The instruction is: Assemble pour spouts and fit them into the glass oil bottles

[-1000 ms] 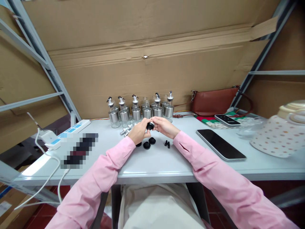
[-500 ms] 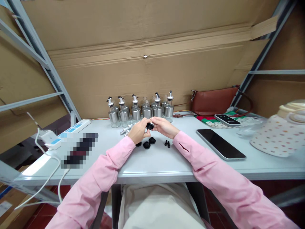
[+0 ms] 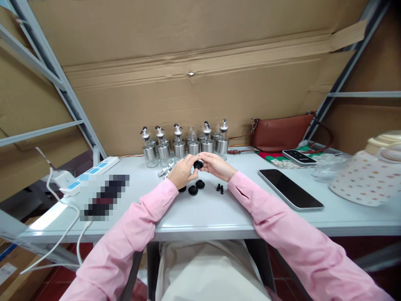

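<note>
Holding a small black cap (image 3: 197, 164) between left hand (image 3: 181, 172) and right hand (image 3: 217, 166), both grips clenched on it just above the desk (image 3: 219, 213), perhaps mid-twist. With spare caps (image 3: 196, 187) within reach directly below, dispenser bottles (image 3: 188, 146) lined up behind.

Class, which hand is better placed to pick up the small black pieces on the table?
Probably the right hand: the small black pieces lie beside its wrist; the left hand sits beyond the round caps.

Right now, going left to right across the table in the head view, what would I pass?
A power strip → left hand → black cap, pinched by both hands → right hand → large phone → spotted cover.
</note>
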Available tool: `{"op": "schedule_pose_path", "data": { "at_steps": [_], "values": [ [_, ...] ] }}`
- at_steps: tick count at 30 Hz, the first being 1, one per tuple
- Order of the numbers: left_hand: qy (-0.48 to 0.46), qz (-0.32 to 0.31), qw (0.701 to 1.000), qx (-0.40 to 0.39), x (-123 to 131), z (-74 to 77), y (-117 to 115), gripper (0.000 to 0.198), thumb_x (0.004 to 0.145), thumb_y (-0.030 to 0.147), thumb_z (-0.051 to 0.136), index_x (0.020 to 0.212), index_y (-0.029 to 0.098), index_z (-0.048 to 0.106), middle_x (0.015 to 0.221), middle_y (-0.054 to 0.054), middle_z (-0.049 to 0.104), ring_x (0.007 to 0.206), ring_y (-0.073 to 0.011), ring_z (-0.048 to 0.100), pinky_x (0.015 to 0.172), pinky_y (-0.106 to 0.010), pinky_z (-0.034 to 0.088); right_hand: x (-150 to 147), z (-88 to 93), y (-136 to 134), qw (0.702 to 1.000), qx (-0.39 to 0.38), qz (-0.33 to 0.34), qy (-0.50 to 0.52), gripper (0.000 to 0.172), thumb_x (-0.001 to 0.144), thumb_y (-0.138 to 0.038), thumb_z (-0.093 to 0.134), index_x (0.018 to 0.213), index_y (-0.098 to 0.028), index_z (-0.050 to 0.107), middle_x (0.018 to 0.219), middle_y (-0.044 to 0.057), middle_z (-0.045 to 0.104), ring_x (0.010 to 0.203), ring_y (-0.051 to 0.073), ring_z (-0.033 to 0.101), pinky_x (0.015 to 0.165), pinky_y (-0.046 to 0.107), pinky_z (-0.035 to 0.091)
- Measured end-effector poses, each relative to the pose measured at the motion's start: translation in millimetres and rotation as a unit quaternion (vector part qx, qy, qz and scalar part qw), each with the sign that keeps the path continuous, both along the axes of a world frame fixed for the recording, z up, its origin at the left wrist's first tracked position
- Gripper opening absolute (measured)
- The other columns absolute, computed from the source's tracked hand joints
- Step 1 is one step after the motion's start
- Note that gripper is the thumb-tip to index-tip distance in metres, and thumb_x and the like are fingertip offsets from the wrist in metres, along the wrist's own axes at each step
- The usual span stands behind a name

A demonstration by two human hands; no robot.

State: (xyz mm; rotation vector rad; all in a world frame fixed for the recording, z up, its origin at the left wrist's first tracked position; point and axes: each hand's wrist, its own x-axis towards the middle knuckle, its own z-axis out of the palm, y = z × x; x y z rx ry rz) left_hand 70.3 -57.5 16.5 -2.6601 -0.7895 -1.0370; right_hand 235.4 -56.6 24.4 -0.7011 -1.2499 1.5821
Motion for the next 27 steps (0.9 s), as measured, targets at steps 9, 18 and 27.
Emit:
{"op": "schedule_pose_path", "data": {
  "at_steps": [9, 18, 27],
  "values": [
    [0.003, 0.028, 0.997, -0.068, -3.2, 5.6, -6.5, 0.034, 0.080, 0.027, 0.042, 0.113, 0.017, 0.042, 0.102, -0.007, 0.054, 0.085, -0.0179, 0.054, 0.081, -0.033, 0.038, 1.0, 3.5, -1.8, 1.000, -0.020, -0.002, -0.002, 0.012, 0.078, -0.027, 0.058, 0.073, -0.016, 0.058, 0.068, 0.000, 0.059, 0.060, 0.009, 0.055, 0.058, 0.021, 0.044],
    [0.012, 0.056, 0.995, -0.076, -4.2, 9.6, -9.3, 0.021, 0.078, 0.028, 0.040, 0.095, 0.017, 0.047, 0.092, -0.004, 0.056, 0.080, -0.0165, 0.053, 0.081, -0.034, 0.035, 2.4, 4.2, -1.4, 1.000, -0.009, 0.007, -0.014, 0.016, 0.075, -0.032, 0.062, 0.074, -0.017, 0.058, 0.067, -0.001, 0.056, 0.057, 0.007, 0.050, 0.058, 0.021, 0.043],
    [0.035, 0.038, 0.996, -0.078, -3.4, 7.8, -7.7, 0.022, 0.081, 0.032, 0.036, 0.093, 0.017, 0.048, 0.085, -0.003, 0.058, 0.078, -0.0160, 0.054, 0.081, -0.034, 0.034, 3.3, 0.4, 0.2, 0.999, 0.018, 0.031, -0.040, 0.020, 0.075, -0.039, 0.060, 0.077, -0.019, 0.057, 0.072, 0.000, 0.058, 0.067, 0.010, 0.053, 0.062, 0.023, 0.043]
  ]
}}
